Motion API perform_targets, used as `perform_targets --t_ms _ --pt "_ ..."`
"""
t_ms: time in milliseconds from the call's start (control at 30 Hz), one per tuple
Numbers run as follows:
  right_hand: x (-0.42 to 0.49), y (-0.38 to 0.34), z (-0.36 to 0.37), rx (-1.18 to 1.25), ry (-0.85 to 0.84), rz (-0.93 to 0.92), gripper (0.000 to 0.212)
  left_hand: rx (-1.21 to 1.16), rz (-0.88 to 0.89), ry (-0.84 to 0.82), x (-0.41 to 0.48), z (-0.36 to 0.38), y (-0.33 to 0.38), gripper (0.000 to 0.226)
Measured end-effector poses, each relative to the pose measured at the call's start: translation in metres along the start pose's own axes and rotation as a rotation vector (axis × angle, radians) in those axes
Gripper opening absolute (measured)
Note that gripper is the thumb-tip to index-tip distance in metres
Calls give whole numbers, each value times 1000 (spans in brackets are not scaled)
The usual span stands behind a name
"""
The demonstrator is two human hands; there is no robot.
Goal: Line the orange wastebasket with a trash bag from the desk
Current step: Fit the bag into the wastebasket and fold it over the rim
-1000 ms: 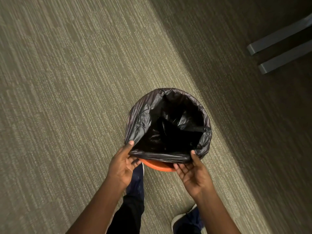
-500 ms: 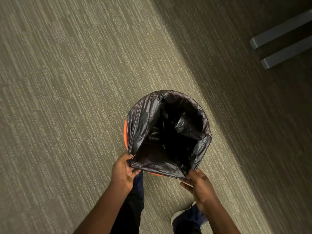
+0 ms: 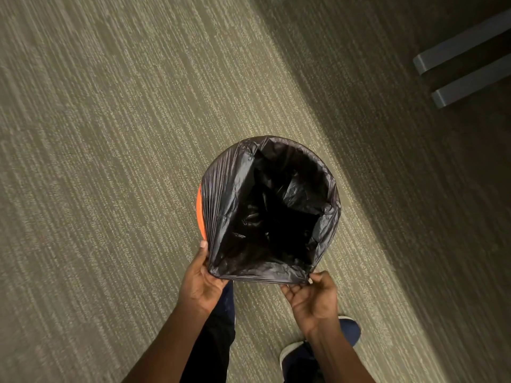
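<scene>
1. I look straight down at the orange wastebasket (image 3: pixel 199 214), which stands on the carpet (image 3: pixel 96 161) in front of my feet.
2. The black trash bag (image 3: pixel 235 194) sits inside it, its mouth spread open and folded over the rim along the far side and the right side.
3. Only a narrow strip of orange rim shows, on the left side; the rest of the basket is hidden under the plastic.
4. My left hand (image 3: pixel 200 280) is clenched on the near left corner of the bag's edge, thumb up along the pleated plastic, just beside the orange strip.
5. My right hand (image 3: pixel 313 295) pinches the near right corner of the same edge between fingertips and thumb.
6. Between my two hands the bag's near edge is pulled into a straight, taut line, out past where the basket's near rim would be.
7. The plastic on the left side runs in tight pleats from the far rim toward my left hand.
8. Inside, the bag is crumpled and dark; I cannot tell how far down it reaches.
9. My dark shoe (image 3: pixel 301 357) with a white sole stands below my right forearm, and my dark trouser leg (image 3: pixel 218 335) shows between my arms.
10. Two grey metal bars (image 3: pixel 464 70) lie on the shadowed carpet at the upper right, well apart from the basket.
</scene>
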State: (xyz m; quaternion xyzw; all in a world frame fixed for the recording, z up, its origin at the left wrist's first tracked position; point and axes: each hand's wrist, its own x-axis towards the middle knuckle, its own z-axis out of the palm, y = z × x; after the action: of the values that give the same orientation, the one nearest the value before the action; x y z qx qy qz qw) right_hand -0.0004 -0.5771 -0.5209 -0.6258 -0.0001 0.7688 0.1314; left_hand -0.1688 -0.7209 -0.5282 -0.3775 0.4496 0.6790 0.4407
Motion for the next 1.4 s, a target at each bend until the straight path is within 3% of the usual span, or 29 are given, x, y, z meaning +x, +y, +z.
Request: perform_targets --t_ms 100,200,367,567,733,900,1000,1067,1167,1300,1400 --pt "9 4 -1 101 50 -2 20 -16 -2 14 8 2 -4 47" --pt "22 10 3 103 108 22 49 1 38 20 15 4 -6 51" --pt "43 14 26 156 183 -51 60 17 97 38 29 6 -6 60" --pt "57 9 32 140 206 -107 52 7 86 91 56 24 5 55" --pt "55 -20 24 -17 351 -161 42 50 111 90 61 25 17 61" --pt "35 -53 33 -557 313 -605 56 294 115 98 44 10 40 79" --pt "33 -65 47 -839 241 -798 60 511 172 8 33 10 50 65" --pt "38 -68 54 -938 210 -833 65 675 229 25 28 9 54 63" --pt "44 -64 59 -1001 220 -858 64 797 313 52 28 5 60 38" --pt "48 -58 59 -1050 259 -972 51 697 361 107 32 13 69 21" --pt "52 -59 53 -1074 262 -999 45 635 302 164 49 21 71 19"
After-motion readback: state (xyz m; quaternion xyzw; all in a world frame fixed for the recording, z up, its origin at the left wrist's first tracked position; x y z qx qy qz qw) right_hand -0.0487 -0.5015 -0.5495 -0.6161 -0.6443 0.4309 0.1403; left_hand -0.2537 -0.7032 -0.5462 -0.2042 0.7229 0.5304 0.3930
